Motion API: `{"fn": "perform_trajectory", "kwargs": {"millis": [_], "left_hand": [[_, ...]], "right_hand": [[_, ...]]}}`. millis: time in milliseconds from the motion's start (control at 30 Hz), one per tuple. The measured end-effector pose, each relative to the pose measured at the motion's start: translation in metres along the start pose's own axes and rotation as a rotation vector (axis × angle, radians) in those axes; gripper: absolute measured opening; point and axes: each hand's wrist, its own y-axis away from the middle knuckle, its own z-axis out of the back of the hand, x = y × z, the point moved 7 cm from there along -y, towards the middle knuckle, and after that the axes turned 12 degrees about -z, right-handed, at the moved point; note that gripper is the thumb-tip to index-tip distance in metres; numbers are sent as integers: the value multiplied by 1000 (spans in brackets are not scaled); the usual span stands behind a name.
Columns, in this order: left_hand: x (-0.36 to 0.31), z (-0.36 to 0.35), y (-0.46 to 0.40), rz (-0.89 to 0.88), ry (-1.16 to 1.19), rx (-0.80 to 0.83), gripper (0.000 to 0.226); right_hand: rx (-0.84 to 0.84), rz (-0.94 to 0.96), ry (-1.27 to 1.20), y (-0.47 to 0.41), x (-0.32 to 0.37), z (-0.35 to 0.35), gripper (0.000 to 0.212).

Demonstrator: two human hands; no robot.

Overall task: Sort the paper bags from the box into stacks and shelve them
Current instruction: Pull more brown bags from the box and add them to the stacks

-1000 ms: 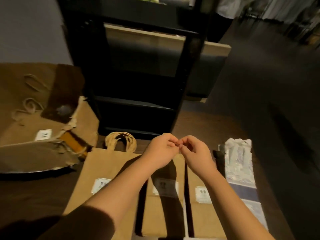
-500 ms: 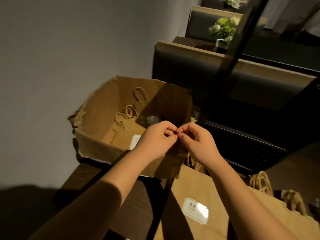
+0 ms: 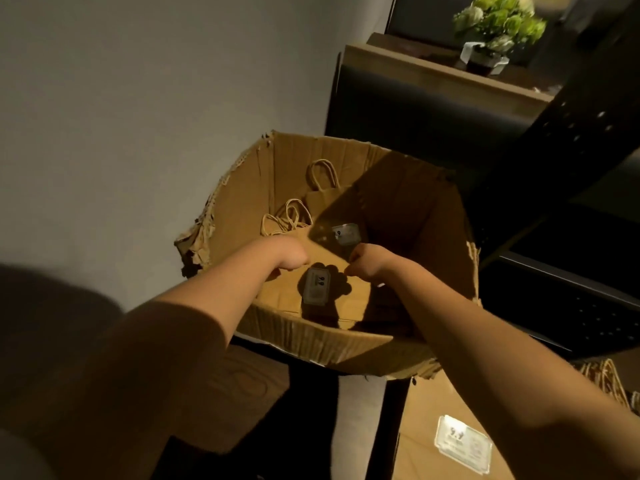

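Observation:
A torn cardboard box [image 3: 311, 337] stands against the wall and holds several flat brown paper bags with twisted handles. The top bag [image 3: 287, 289] carries a white label; a second bag [image 3: 322, 195] lies farther back. Both my arms reach into the box. My left hand [image 3: 292, 254] and my right hand [image 3: 367, 263] hover just over the top bag, a little apart, and throw shadows on it. Their fingers curl downward, mostly hidden behind the backs of the hands, so whether they touch or grip the bag does not show.
A stack of brown bags [image 3: 433, 427] with a white label lies on the table at the lower right. A black metal shelf rack [image 3: 571, 306] stands right of the box. Behind it, a flower pot [image 3: 495, 29] sits on a wood-topped partition. A grey wall is on the left.
The view swung left from the stacks on the table to the box. My hands, fingertips together before, have separated and dropped into the box over the top bag.

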Motion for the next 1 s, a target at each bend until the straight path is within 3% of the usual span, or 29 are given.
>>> {"fn": "perform_trajectory", "kwargs": {"millis": [133, 233, 300, 533, 633, 800, 1000], "left_hand": [[21, -8, -20, -4, -238, 99, 43], [17, -25, -6, -28, -272, 230, 39], [13, -35, -3, -63, -317, 229, 39], [32, -59, 4, -38, -380, 309, 40], [30, -61, 5, -51, -374, 298, 38], [28, -53, -3, -66, -321, 218, 38], [28, -47, -13, -68, -279, 166, 35]], "right_hand": [[28, -100, 27, -29, -17, -19, 37], [-1, -175, 47, -43, -40, -38, 50], [-31, -206, 53, -47, -48, -48, 61], [-168, -83, 125, -52, -34, -38, 78], [-133, -70, 131, -56, -34, -44, 85], [-173, -91, 75, -62, -30, -41, 78], [-53, -130, 28, -70, -29, -43, 97]]}}
